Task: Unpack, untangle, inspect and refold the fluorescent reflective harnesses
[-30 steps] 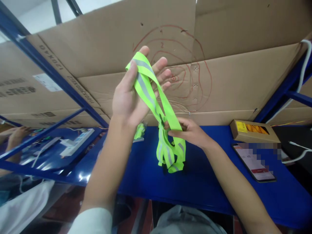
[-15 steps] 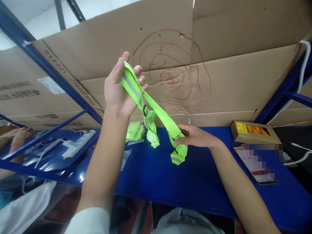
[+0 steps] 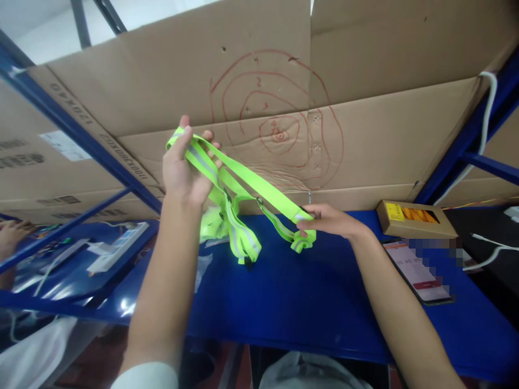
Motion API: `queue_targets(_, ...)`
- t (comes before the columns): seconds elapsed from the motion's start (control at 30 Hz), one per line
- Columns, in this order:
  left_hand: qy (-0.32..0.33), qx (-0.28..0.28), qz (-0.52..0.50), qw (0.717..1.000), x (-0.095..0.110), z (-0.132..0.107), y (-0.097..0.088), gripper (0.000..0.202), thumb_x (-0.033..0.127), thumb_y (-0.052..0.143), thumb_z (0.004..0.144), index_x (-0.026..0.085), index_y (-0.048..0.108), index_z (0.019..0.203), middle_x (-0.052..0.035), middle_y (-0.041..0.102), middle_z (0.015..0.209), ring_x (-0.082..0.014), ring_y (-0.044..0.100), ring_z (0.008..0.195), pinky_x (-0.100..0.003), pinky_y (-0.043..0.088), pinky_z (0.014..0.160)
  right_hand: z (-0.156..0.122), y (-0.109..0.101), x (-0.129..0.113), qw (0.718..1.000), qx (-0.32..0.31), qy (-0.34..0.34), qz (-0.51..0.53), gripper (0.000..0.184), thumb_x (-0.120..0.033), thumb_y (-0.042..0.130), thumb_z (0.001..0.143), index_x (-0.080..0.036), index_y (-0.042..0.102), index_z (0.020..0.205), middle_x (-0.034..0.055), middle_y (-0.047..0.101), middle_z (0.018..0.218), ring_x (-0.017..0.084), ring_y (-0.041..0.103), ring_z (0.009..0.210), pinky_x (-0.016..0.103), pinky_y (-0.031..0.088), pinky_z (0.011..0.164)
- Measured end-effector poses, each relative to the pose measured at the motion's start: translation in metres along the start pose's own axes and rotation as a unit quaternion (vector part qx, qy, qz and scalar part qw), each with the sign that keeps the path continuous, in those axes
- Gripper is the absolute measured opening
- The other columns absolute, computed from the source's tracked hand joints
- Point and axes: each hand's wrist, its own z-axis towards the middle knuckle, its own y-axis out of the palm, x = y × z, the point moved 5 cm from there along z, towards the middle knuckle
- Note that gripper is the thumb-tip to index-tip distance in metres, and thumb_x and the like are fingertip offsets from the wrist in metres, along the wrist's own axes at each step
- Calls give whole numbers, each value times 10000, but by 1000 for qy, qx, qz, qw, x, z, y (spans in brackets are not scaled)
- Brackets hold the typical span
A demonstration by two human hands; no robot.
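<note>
A neon yellow-green reflective strap (image 3: 259,185) with grey stripes and black buckles stretches between my two hands above the blue table. My left hand (image 3: 182,167) is raised at the left, with the strap looped over the palm and pinned by the thumb. Lower down at the right, my right hand (image 3: 326,220) pinches the strap near a buckle. Looped lengths of strap hang between the hands, and one bunch dangles at the middle with a black clip at its bottom. Behind it lies more neon material (image 3: 211,224), apparently in clear plastic.
Cardboard panels (image 3: 373,135) with red hand-drawn rings stand behind the blue table (image 3: 292,302). At the right are a small cardboard box (image 3: 421,226), a phone (image 3: 417,273) and white cables. A white power strip (image 3: 121,248) and another person's hand (image 3: 14,235) are beyond the blue frame at left.
My left hand has moved down and left, and the strap between the hands is drawn out longer. More loops hang at the middle. My right hand keeps its pinch, slightly shifted.
</note>
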Motion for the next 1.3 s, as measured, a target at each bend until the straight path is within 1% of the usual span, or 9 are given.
queue_targets(0.13, -29, 1, -55, 998, -13, -10, -11, 406, 585, 691, 883, 420, 612, 1246, 15, 694, 972, -214, 670, 1099, -373, 518, 879, -5, -19, 3, 986, 80, 15, -148, 353, -529, 691, 906, -183, 693, 975, 17, 719, 768, 182, 651, 720, 267, 458, 647)
queue_targets(0.27, -62, 6, -58, 996, -36, -44, -17, 304, 534, 665, 909, 406, 600, 1178, 34, 638, 823, -195, 672, 987, -417, 566, 924, -14, -46, 7, 914, 257, 61, -309, 192, -362, 623, 913, -213, 723, 979, 82, 724, 867, 249, 651, 819, 321, 420, 710)
queue_targets(0.37, -100, 24, -25, 994, -65, -76, -24, 308, 471, 603, 914, 369, 570, 1203, 3, 687, 939, -242, 675, 1112, -475, 608, 939, -21, -60, 6, 877, 346, 43, -330, 232, -255, 561, 886, -231, 665, 1093, 117, 715, 1032, 290, 637, 944, 357, 398, 789)
queue_targets(0.43, -138, 44, -29, 989, -90, -93, -31, 357, 380, 569, 896, 364, 552, 1252, -27, 717, 1135, -279, 644, 1274, -497, 614, 983, -21, -65, 7, 877, 368, -9, -310, 247, -196, 549, 818, -227, 599, 1058, 106, 689, 1041, 282, 617, 956, 359, 395, 815)
queue_targets(0.53, -193, 98, -147, 965, -131, -108, -38, 511, 197, 609, 791, 353, 565, 1275, -28, 701, 1332, -295, 620, 1362, -520, 577, 1083, -18, -69, 14, 898, 353, -64, -255, 275, -174, 526, 732, -228, 502, 1001, 71, 642, 970, 248, 588, 917, 344, 414, 813)
queue_targets(0.67, -251, 173, -300, 904, -181, -121, -40, 633, 26, 588, 745, 307, 592, 1313, -46, 701, 1389, -271, 644, 1350, -505, 508, 1182, -15, -69, 25, 937, 278, -51, -206, 253, -266, 563, 732, -229, 481, 969, 36, 640, 912, 210, 607, 838, 313, 461, 746)
queue_targets(0.87, -306, 176, -351, 867, -228, -141, -35, 758, -23, 515, 798, 262, 520, 1501, -92, 644, 1489, -228, 643, 1362, -397, 506, 1189, -34, -65, 34, 990, 89, 75, -78, 504, -533, 789, 800, -193, 692, 1160, 67, 745, 1083, 215, 675, 952, 301, 495, 798)
queue_targets(1.1, -316, 136, -351, 871, -224, -146, -24, 563, 98, 505, 916, 204, 542, 1467, -122, 680, 1427, -266, 671, 1312, -484, 539, 1141, -53, -93, 49, 965, 197, 159, -71, 596, -736, 786, 769, -203, 745, 1031, 29, 696, 880, 159, 583, 755, 266, 406, 650)
queue_targets(1.3, -374, 44, -108, 920, -228, -148, -18, 344, 380, 510, 993, 141, 652, 1196, -142, 783, 1040, -248, 778, 954, -448, 627, 939, -52, -98, 51, 955, 247, 157, -48, 632, -760, 833, 675, -205, 748, 966, 41, 699, 890, 179, 597, 767, 287, 442, 674)
